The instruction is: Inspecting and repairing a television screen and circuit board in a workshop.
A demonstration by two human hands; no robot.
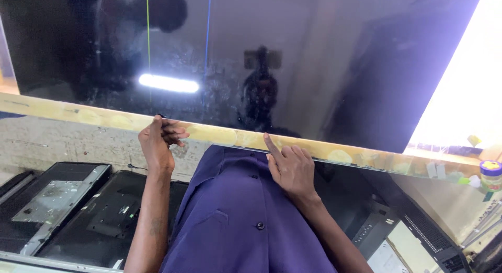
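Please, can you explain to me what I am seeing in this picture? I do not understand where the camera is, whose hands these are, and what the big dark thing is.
The camera sits on a person's head and looks down, so you see that person's own purple shirt and two bare arms. There is no machine here.

The big dark thing is a flat screen panel, glossy enough to mirror a lamp and the person. Two thin coloured lines run down it.

The left hand pinches the panel's near edge, a yellowish strip. The right hand rests against the same edge, forefinger pointing up onto it.

Lower left, two television casings lie back side up. At the far right stands a small jar with a yellow lid.
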